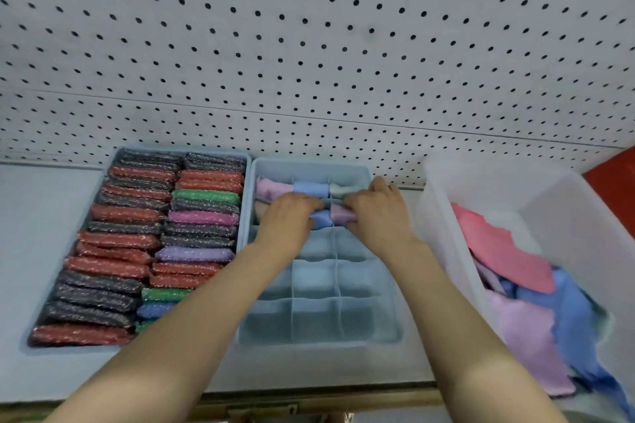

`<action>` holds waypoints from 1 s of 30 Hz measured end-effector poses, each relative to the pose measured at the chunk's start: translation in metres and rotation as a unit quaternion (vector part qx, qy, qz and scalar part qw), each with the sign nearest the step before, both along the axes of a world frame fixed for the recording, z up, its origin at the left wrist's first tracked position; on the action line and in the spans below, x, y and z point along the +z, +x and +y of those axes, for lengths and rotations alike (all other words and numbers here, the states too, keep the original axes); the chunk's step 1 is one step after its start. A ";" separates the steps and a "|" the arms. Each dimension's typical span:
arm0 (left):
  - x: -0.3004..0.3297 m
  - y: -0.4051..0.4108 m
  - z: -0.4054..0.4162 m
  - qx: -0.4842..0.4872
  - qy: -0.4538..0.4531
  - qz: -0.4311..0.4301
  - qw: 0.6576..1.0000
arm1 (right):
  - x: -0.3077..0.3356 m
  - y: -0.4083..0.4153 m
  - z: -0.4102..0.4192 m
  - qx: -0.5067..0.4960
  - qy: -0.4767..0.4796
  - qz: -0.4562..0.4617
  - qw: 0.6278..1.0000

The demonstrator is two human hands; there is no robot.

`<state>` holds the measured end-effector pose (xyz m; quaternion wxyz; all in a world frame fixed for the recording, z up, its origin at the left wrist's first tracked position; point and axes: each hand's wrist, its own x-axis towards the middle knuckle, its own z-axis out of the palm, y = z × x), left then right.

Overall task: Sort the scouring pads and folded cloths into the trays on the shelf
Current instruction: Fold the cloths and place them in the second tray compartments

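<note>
both hands [292, 216] [376, 213] pinch soft pink rolled cloth [342, 213], gridded tray [385, 333].

Two bare forearms, no sleeves in view. Left hand [290, 213] and right hand [376, 208]: no gloves, rings or watch.

White pegboard wall [309, 27] — black holes, pale shelf [41, 216]
</note>
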<state>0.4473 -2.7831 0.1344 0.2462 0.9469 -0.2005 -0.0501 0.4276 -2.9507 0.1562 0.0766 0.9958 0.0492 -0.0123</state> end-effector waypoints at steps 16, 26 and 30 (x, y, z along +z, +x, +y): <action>0.010 -0.009 -0.005 0.017 -0.054 0.004 0.998 | 0.055 -0.027 -0.046 -0.022 0.237 -0.100 0.966; 0.057 -0.038 -0.087 -0.010 -0.221 0.035 0.975 | 0.003 -0.081 -0.201 -0.211 0.111 0.081 0.968; 0.073 -0.045 -0.106 -0.016 -0.252 0.024 0.967 | 0.032 -0.073 -0.210 -0.244 0.302 -0.094 0.917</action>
